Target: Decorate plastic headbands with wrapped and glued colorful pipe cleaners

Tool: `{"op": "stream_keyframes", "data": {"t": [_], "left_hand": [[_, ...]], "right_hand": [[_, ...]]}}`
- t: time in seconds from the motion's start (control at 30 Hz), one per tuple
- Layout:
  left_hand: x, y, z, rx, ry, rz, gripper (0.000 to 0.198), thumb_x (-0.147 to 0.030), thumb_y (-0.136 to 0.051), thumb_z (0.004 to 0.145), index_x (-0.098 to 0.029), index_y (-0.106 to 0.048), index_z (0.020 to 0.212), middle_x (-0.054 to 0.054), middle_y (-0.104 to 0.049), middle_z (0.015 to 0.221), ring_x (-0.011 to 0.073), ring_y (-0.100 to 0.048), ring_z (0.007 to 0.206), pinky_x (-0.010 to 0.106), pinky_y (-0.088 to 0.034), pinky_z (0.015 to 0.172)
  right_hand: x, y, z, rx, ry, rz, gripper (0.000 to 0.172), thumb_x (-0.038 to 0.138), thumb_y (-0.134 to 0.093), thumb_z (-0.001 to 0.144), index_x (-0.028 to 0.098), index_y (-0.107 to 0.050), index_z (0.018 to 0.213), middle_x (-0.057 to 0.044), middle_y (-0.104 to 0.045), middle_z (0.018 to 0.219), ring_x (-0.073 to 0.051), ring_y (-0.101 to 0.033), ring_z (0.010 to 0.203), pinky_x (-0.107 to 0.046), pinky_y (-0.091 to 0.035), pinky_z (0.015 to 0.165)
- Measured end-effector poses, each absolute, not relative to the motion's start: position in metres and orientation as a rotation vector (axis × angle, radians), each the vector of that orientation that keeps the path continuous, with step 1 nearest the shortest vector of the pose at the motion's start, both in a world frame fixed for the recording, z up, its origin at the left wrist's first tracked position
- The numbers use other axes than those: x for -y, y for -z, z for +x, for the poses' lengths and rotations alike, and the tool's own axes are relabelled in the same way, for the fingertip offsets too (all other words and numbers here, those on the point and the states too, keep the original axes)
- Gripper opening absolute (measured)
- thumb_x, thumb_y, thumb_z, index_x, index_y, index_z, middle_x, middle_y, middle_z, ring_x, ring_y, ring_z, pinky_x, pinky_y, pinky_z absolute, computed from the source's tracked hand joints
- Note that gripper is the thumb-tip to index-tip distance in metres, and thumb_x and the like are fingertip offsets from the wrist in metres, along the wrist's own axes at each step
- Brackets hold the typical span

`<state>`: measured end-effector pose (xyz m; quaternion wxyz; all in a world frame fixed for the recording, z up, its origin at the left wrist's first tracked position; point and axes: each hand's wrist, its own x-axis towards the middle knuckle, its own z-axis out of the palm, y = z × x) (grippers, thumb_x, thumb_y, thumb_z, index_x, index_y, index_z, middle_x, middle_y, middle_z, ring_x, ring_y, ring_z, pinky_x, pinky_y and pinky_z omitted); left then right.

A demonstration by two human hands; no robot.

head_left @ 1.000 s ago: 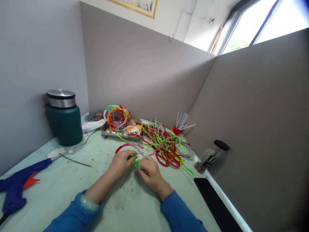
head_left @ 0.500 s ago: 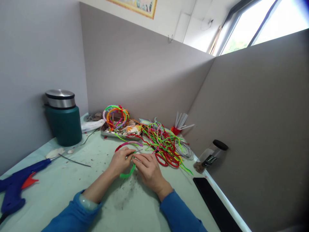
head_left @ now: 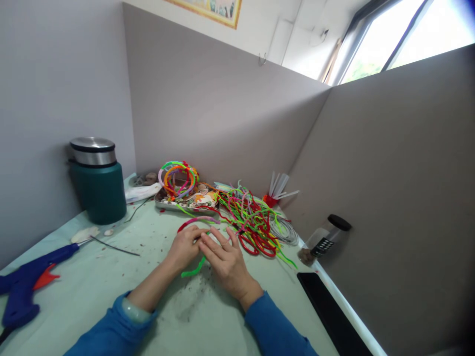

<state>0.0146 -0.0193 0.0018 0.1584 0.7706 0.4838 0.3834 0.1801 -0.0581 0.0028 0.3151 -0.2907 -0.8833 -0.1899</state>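
Observation:
A bright green pipe cleaner [head_left: 193,269] runs between my two hands, and its free end trails toward me on the pale green table [head_left: 92,291]. My left hand [head_left: 184,247] is curled around its upper part. My right hand [head_left: 222,259] pinches it beside the left, with the other fingers stretched out. A curved red and pink pipe-cleaner arc [head_left: 196,221] lies just beyond my fingers.
A tangle of red, green and yellow pipe cleaners [head_left: 252,220] lies beyond my right hand. A metal tray [head_left: 163,202] holds coloured rings and shells. A green canister [head_left: 98,180], a blue glue gun [head_left: 25,284], a tilted jar [head_left: 322,240] and a black slab [head_left: 334,316] surround the work spot.
The green pipe cleaner, bunched between my fingers a second ago, is now drawn out with its end trailing toward me. My right fingers have spread out.

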Motion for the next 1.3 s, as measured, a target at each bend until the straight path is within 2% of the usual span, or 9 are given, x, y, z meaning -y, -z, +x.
{"op": "stream_keyframes", "data": {"t": [0.27, 0.37, 0.43, 0.67, 0.77, 0.83, 1.0, 1.2, 1.3], "left_hand": [[0.019, -0.003, 0.015, -1.385, -1.105, 2.203, 0.027, -0.01, -0.048, 0.074, -0.018, -0.069, 0.089, 0.002, -0.063, 0.075, 0.0138, -0.056, 0.072, 0.024, -0.043, 0.067], [0.016, 0.002, 0.015, -1.39, -1.123, 2.236, 0.023, -0.016, -0.049, 0.079, -0.019, -0.069, 0.087, 0.002, -0.064, 0.078, 0.0133, -0.057, 0.073, 0.024, -0.043, 0.069], [0.014, 0.005, 0.015, -1.389, -1.111, 2.258, 0.021, -0.019, -0.049, 0.08, -0.019, -0.07, 0.087, 0.003, -0.064, 0.078, 0.0132, -0.057, 0.072, 0.023, -0.044, 0.069], [0.013, 0.012, 0.016, -1.301, -1.034, 2.295, 0.022, -0.017, -0.049, 0.08, -0.019, -0.07, 0.089, 0.004, -0.068, 0.081, 0.0144, -0.059, 0.075, 0.024, -0.044, 0.07], [0.014, 0.012, 0.018, -1.257, -1.0, 2.309, 0.023, -0.016, -0.049, 0.08, -0.02, -0.07, 0.091, 0.004, -0.068, 0.082, 0.0146, -0.06, 0.076, 0.023, -0.044, 0.071], [0.014, 0.013, 0.018, -1.241, -0.98, 2.315, 0.024, -0.016, -0.049, 0.079, -0.019, -0.07, 0.092, 0.004, -0.069, 0.083, 0.0149, -0.06, 0.077, 0.024, -0.044, 0.072], [0.014, 0.011, 0.02, -1.234, -0.997, 2.303, 0.023, -0.019, -0.049, 0.08, -0.019, -0.069, 0.092, 0.004, -0.069, 0.084, 0.0151, -0.06, 0.078, 0.024, -0.044, 0.072], [0.018, 0.004, 0.021, -1.332, -1.005, 2.259, 0.017, -0.02, -0.047, 0.08, -0.016, -0.062, 0.076, 0.002, -0.063, 0.071, 0.0143, -0.056, 0.068, 0.023, -0.04, 0.061], [0.018, 0.004, 0.02, -1.317, -1.021, 2.236, 0.017, -0.02, -0.046, 0.08, -0.016, -0.063, 0.083, 0.003, -0.065, 0.077, 0.0147, -0.057, 0.07, 0.024, -0.041, 0.063]], "right_hand": [[0.057, 0.002, 0.18, 2.308, 0.422, -0.775, 0.044, 0.009, -0.041, 0.086, 0.022, -0.047, 0.128, -0.007, -0.052, 0.13, -0.023, -0.034, 0.129, -0.052, -0.023, 0.105], [0.055, 0.007, 0.182, 2.183, 0.305, -0.854, 0.042, 0.01, -0.041, 0.084, 0.02, -0.05, 0.124, -0.011, -0.055, 0.124, -0.023, -0.047, 0.114, -0.045, -0.036, 0.094], [0.054, 0.011, 0.184, 2.086, 0.224, -0.947, 0.036, 0.011, -0.04, 0.085, 0.018, -0.053, 0.119, -0.012, -0.059, 0.115, -0.022, -0.053, 0.102, -0.04, -0.04, 0.086], [0.052, 0.015, 0.183, 2.019, 0.048, -1.066, 0.021, 0.019, -0.042, 0.09, 0.02, -0.059, 0.103, -0.007, -0.066, 0.09, -0.02, -0.056, 0.083, -0.035, -0.036, 0.077], [0.053, 0.017, 0.179, 1.968, -0.028, -1.135, 0.013, 0.028, -0.051, 0.087, 0.02, -0.062, 0.086, -0.003, -0.065, 0.077, -0.018, -0.055, 0.074, -0.032, -0.035, 0.074], [0.053, 0.018, 0.177, 1.983, -0.058, -1.165, 0.014, 0.032, -0.057, 0.084, 0.02, -0.062, 0.077, -0.001, -0.064, 0.069, -0.017, -0.055, 0.07, -0.031, -0.034, 0.071], [0.05, 0.024, 0.177, 1.999, -0.056, -1.219, 0.013, 0.023, -0.055, 0.083, 0.02, -0.06, 0.071, -0.001, -0.061, 0.066, -0.017, -0.053, 0.068, -0.028, -0.032, 0.067], [0.047, 0.026, 0.179, 1.984, -0.104, -1.252, 0.015, 0.02, -0.051, 0.083, 0.019, -0.059, 0.07, -0.002, -0.059, 0.067, -0.017, -0.052, 0.069, -0.026, -0.033, 0.065], [0.045, 0.027, 0.18, 1.971, -0.109, -1.294, 0.016, 0.02, -0.051, 0.084, 0.019, -0.059, 0.07, -0.002, -0.059, 0.066, -0.016, -0.052, 0.068, -0.026, -0.032, 0.064]]}}
